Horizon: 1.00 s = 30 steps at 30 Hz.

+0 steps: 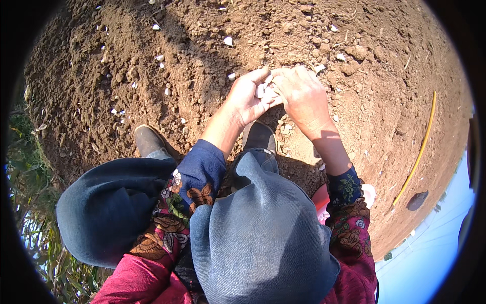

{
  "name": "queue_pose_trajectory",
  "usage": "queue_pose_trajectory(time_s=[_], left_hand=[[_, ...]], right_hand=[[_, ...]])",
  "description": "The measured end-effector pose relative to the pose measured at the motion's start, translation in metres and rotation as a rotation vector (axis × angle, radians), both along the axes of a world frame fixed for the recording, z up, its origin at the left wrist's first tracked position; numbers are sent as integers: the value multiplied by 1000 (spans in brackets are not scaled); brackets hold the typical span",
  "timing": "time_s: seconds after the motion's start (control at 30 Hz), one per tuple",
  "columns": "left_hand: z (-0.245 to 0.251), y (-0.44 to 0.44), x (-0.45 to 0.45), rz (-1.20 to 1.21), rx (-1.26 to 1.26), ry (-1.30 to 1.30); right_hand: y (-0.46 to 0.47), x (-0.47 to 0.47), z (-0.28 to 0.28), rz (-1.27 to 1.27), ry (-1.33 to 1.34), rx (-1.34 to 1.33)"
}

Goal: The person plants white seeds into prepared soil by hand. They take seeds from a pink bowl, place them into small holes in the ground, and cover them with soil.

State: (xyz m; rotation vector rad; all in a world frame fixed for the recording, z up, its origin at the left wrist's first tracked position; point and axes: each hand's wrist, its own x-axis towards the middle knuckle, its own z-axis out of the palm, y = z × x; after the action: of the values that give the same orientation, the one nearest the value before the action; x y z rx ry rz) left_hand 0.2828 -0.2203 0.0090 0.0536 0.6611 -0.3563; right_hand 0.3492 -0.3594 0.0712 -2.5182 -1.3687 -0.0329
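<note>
My left hand [250, 95] is cupped with its palm up and holds several pale cloves [265, 90] that look like garlic. Over its fingers bends my right hand [303, 97], palm down, its fingertips at the cloves. Whether the right fingers grip a clove is hidden. Single white cloves lie spaced out on the brown soil around the hands, one [232, 76] just left of the left hand, another [228, 41] farther off. Below the hands are my dark shoe [260, 136] and my knees in blue denim.
My other shoe [149, 140] stands on the crumbly soil [205, 22]. A long yellow pole or hose [421, 150] lies at the right near a dark object [417, 200]. A red and white item [321, 201] is partly hidden by my right sleeve. Green plants [28, 167] border the left side.
</note>
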Motion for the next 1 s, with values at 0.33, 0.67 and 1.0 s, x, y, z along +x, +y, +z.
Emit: queue_pose_trajectory(time_s=[0.33,0.67,1.0], left_hand=[[-2,3,14,-41,78,28],[-3,30,17,48,140,49],[-3,51,2,96,172,-18]], right_hand=[[-3,62,-22,-297,282,-50],[0,283,-78,-560,-64,-453],[30,259,-58,-474,-8,-481]])
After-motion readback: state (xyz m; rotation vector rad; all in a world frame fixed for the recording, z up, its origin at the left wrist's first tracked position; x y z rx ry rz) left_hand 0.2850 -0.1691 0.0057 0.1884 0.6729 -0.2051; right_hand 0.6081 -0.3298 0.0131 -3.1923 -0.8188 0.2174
